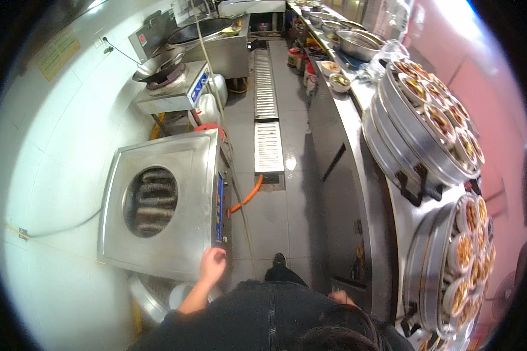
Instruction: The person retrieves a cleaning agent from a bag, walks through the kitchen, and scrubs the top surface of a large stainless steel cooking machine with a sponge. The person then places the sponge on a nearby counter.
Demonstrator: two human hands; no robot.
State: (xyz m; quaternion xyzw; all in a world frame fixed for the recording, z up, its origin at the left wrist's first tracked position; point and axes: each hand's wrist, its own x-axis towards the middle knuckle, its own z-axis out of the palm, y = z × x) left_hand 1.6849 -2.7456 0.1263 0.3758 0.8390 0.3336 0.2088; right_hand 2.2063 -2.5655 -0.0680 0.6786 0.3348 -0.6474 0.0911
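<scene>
My left hand (214, 263) is at the near right corner of a stainless steel steamer stove (189, 175), its fingers curled; whether it touches the edge or a knob is unclear. The stove's round opening (151, 202) shows several dark ridged tubes inside. On the front panel runs a blue strip (220, 206) with knobs. Low at my right side, beside the counter, is my right hand (342, 297), blurred and partly hidden by my body. On the counter stand stacked metal steamers (404, 127) topped with bowls of food, and a second stack (426, 272) nearer to me.
A floor drain grate (268, 147) runs ahead between stove and counter. An orange hose (250, 196) lies by it. A wok burner (167, 81) stands beyond the stove at left. Metal basins (359, 44) and small bowls (339, 82) line the counter. Metal pans (147, 298) lie below the stove.
</scene>
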